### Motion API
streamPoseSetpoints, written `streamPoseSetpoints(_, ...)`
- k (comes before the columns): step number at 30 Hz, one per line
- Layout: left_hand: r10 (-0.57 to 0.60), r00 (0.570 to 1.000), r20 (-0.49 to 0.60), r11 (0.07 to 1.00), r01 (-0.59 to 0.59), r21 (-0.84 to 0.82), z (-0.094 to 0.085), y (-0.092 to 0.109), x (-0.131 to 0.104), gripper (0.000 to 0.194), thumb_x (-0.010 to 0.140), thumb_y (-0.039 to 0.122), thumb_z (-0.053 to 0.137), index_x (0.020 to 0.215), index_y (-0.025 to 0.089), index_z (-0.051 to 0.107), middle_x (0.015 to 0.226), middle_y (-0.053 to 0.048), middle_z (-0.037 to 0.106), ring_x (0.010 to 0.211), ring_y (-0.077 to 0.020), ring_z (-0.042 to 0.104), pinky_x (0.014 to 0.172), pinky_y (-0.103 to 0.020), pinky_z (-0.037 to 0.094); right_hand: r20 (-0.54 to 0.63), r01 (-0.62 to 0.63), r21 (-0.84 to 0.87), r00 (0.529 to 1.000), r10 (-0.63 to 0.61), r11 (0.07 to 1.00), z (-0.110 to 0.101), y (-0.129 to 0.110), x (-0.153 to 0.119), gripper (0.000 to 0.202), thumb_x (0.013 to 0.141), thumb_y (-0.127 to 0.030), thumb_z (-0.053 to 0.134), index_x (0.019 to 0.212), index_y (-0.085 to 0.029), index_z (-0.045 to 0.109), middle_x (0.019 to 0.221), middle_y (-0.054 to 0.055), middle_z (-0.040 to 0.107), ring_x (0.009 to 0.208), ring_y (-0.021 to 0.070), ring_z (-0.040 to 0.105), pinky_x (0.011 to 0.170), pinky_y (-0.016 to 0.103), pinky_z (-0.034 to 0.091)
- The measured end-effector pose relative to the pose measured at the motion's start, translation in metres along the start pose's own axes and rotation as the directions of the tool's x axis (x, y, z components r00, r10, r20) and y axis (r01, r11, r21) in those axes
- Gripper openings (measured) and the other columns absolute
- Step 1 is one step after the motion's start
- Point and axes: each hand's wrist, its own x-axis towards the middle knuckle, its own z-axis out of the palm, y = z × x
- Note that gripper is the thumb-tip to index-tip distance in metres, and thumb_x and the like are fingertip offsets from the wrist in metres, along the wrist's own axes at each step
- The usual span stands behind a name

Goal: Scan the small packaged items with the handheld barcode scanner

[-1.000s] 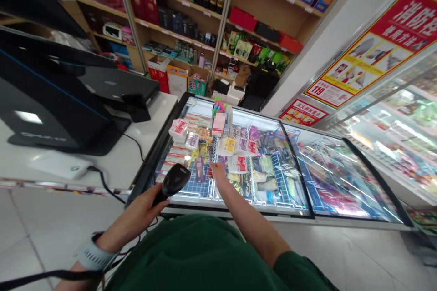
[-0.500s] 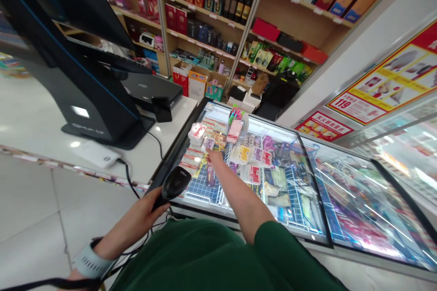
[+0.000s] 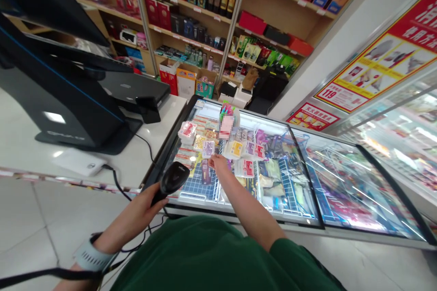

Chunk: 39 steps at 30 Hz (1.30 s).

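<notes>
A black handheld barcode scanner (image 3: 175,176) is gripped in my left hand (image 3: 145,207), its head pointing up and right over the near-left corner of the glass-topped freezer. My right hand (image 3: 219,163) reaches over the glass with its fingers closed at the lower edge of a small clear pack with a purple label (image 3: 208,148). Left of that pack lies a yellowish pack (image 3: 199,143), and beyond it a white pack with a red label (image 3: 187,132). To the right are white packs with yellow (image 3: 235,149), purple (image 3: 250,148) and red labels (image 3: 247,168).
A freezer (image 3: 191,216) with sliding glass lids extends to the right. On the left, a counter (image 3: 131,173) bears a monitor stand (image 3: 78,122) and a white box-shaped device (image 3: 80,162) with a cable. Cables hang by my left wrist. Stocked shelves (image 3: 205,4) stand behind.
My right hand has shifted slightly right and nearer to me, and the purple-labelled pack has moved along with it, away from the red-labelled one. The view has turned a little.
</notes>
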Motion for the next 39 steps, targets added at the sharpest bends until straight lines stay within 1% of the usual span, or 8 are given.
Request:
streamPoseSetpoints(3, 0.039, 0.996, 0.074, 0.999, -0.040, 0.010, 0.004, 0.012, 0.009, 0.047, 0.087, 0.045, 0.046, 0.123, 0.015, 0.049, 0.119, -0.013, 0.065, 0.109, -0.0278, 0.060, 0.094, -0.038, 0.045, -0.032, -0.049, 0.030, 0.998, 0.050, 0.998, -0.027, 0.005, -0.020, 0.008, 0.077, -0.019, 0.062, 0.078, -0.015, 0.055, 0.051, -0.003, 0.058, 0.046, 0.0111, 0.059, 0.052, 0.024, 0.053)
streamPoseSetpoints(6, 0.106, 0.985, 0.134, 0.994, -0.109, 0.017, 0.013, 0.021, 0.018, 0.047, 0.087, 0.043, 0.046, 0.126, 0.017, 0.047, 0.124, -0.012, 0.062, 0.114, -0.0267, 0.057, 0.099, -0.038, 0.042, -0.063, -0.044, 0.048, 0.997, 0.047, 0.998, -0.052, 0.006, -0.041, 0.013, 0.075, -0.019, 0.063, 0.085, -0.015, 0.057, 0.055, -0.003, 0.061, 0.050, 0.0127, 0.061, 0.052, 0.024, 0.053)
streamPoseSetpoints(14, 0.198, 0.945, 0.262, 0.973, -0.221, 0.061, 0.035, 0.038, 0.036, 0.045, 0.088, 0.043, 0.044, 0.123, 0.015, 0.047, 0.118, -0.013, 0.062, 0.113, -0.0265, 0.058, 0.096, -0.036, 0.043, -0.089, 0.127, -0.006, 0.988, -0.127, 0.992, -0.094, 0.003, -0.085, 0.022, 0.072, -0.027, 0.065, 0.090, -0.016, 0.059, 0.064, -0.003, 0.064, 0.055, 0.0132, 0.063, 0.053, 0.023, 0.051)
streamPoseSetpoints(22, 0.227, 0.941, 0.250, 0.966, -0.250, 0.065, 0.044, 0.042, 0.041, 0.052, 0.085, 0.045, 0.047, 0.126, 0.014, 0.048, 0.119, -0.013, 0.063, 0.115, -0.0274, 0.057, 0.099, -0.037, 0.042, -0.112, 0.130, 0.008, 0.985, -0.129, 0.991, -0.107, 0.007, -0.100, 0.026, 0.071, -0.029, 0.068, 0.091, -0.016, 0.059, 0.064, -0.003, 0.063, 0.055, 0.0145, 0.063, 0.051, 0.024, 0.051)
streamPoseSetpoints(26, 0.231, 0.946, 0.229, 0.967, -0.249, 0.056, 0.046, 0.041, 0.045, 0.052, 0.085, 0.045, 0.047, 0.127, 0.015, 0.047, 0.122, -0.012, 0.062, 0.116, -0.0271, 0.057, 0.099, -0.037, 0.042, -0.139, -0.014, 0.164, 0.990, 0.037, 0.986, -0.109, 0.018, -0.096, 0.021, 0.073, -0.023, 0.068, 0.089, -0.015, 0.058, 0.062, -0.001, 0.064, 0.052, 0.0131, 0.062, 0.050, 0.023, 0.051)
streamPoseSetpoints(29, 0.218, 0.954, 0.204, 0.971, -0.233, 0.055, 0.045, 0.035, 0.048, 0.050, 0.086, 0.047, 0.047, 0.125, 0.016, 0.048, 0.119, -0.012, 0.064, 0.111, -0.0271, 0.059, 0.096, -0.037, 0.043, -0.147, -0.183, 0.336, 0.959, 0.244, 0.924, -0.107, 0.029, -0.090, 0.013, 0.076, -0.019, 0.066, 0.084, -0.015, 0.056, 0.060, 0.001, 0.064, 0.050, 0.0122, 0.061, 0.050, 0.022, 0.051)
streamPoseSetpoints(31, 0.207, 0.959, 0.196, 0.974, -0.221, 0.052, 0.043, 0.031, 0.048, 0.047, 0.087, 0.048, 0.046, 0.122, 0.016, 0.049, 0.116, -0.011, 0.065, 0.107, -0.0262, 0.061, 0.093, -0.035, 0.045, -0.143, -0.245, 0.403, 0.935, 0.325, 0.882, -0.105, 0.035, -0.084, 0.011, 0.078, -0.018, 0.065, 0.078, -0.016, 0.054, 0.058, 0.001, 0.062, 0.049, 0.0123, 0.061, 0.050, 0.023, 0.051)
streamPoseSetpoints(39, 0.153, 0.976, 0.158, 0.983, -0.166, 0.073, 0.031, 0.020, 0.038, 0.049, 0.088, 0.049, 0.046, 0.124, 0.015, 0.047, 0.115, -0.010, 0.066, 0.106, -0.0247, 0.062, 0.090, -0.031, 0.046, -0.193, -0.223, 0.456, 0.920, 0.341, 0.861, -0.098, 0.050, -0.059, 0.016, 0.081, -0.015, 0.058, 0.068, -0.019, 0.050, 0.054, -0.002, 0.057, 0.052, 0.0114, 0.060, 0.061, 0.024, 0.055)
